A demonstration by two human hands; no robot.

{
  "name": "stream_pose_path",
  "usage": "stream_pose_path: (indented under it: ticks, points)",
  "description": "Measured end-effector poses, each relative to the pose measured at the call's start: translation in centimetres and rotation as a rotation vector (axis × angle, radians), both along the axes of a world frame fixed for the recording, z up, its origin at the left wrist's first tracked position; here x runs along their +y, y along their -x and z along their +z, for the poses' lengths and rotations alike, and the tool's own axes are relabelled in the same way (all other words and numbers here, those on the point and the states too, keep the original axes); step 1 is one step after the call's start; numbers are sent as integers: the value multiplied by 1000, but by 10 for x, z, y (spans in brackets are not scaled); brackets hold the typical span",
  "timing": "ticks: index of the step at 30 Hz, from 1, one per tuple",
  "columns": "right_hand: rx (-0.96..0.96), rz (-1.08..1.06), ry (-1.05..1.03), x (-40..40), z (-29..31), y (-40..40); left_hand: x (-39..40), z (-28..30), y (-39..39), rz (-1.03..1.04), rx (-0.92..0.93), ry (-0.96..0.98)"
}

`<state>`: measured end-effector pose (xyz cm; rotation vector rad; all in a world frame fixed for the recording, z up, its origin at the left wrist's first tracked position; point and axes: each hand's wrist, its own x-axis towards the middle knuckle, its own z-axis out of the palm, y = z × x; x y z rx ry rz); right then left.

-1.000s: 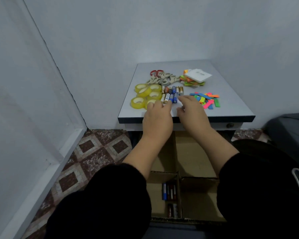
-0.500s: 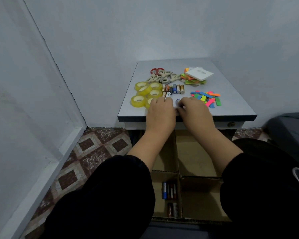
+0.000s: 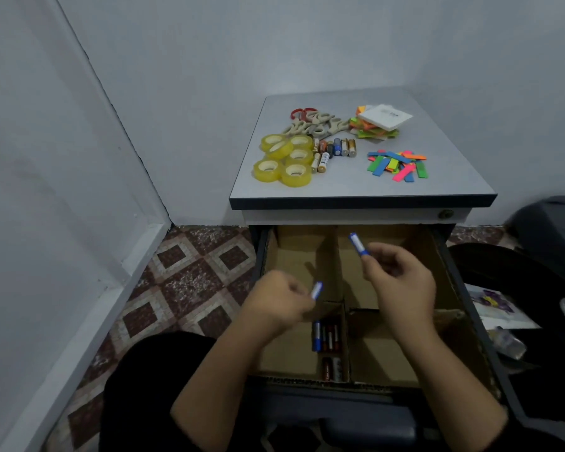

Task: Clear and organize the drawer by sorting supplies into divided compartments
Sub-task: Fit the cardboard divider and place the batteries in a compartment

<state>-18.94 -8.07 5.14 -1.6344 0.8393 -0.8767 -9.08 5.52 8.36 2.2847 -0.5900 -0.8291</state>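
**Two batteries in the air above the divided drawer**

Because each is a short, rigid metal cylinder with a smooth wrapper, the blue-and-white battery [image 3: 357, 244] in the right hand [image 3: 402, 282] and the second battery [image 3: 317, 290] in the left hand [image 3: 279, 301] should feel dense for their size and be apt to roll or slip. A pinch across the barrel looks safer than one on the ends. The right hand pinches its battery at the lower end, leaving most of it sticking up. The left hand has curled fingers round the other, only the tip showing; motion blur hides the exact finger placement. Both are held over the open drawer [image 3: 437, 256], above the near-left compartment, where sorted batteries [image 3: 327, 336] already lie side by side. On the cabinet top [image 3: 356, 187] wait loose batteries [image 3: 335, 148], tape rolls [image 3: 282, 159], scissors [image 3: 310, 122], sticky notes [image 3: 377, 123] and coloured tabs [image 3: 397, 164].
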Motion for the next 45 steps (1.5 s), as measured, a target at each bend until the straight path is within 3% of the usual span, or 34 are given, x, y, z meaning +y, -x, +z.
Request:
stream_pose_path:
  ticks: [3, 6, 9, 17, 18, 21, 22, 24, 28, 30, 33, 38, 45]
  points:
    - [24, 20, -63, 4, -11, 5, 8, -43, 7, -55, 67, -207]
    - [5, 28, -105, 2, -13, 6, 5, -66, 8, -161, -123, -308]
    - [13, 38, -142, 3, -16, 7, -2, -74, 6, -188, -191, -340]
    - [19, 81, -155, 6, -17, 4, -23, -74, -2, -206, 68, -505]
    - [19, 100, -160, 7, -17, 4, -21, -73, -3, -208, 36, -488]
    - [51, 167, -131, 11, -14, 6, -7, -67, 1, -181, -116, -301]
    - [61, 194, -96, 12, -12, 8, -1, -62, 2, -135, -46, -184]
    - [114, 266, 21, 14, -5, 12, 9, -47, 1, 31, 128, 70]
    - [358, 492, 183, 24, 9, 17, 25, -27, -22, 400, -4, 515]
    - [515, 606, 320, 35, 10, 13, 32, -29, -31, 612, 66, 686]
    - [727, 739, 575, 51, 1, -3, 32, -37, -34, 760, 194, 764]
    - [1088, 887, 844, 70, -14, -33, 26, -37, -31, 722, 205, 780]
    - [1189, 956, 944, 78, -20, -39, 26, -37, -30, 727, 220, 801]
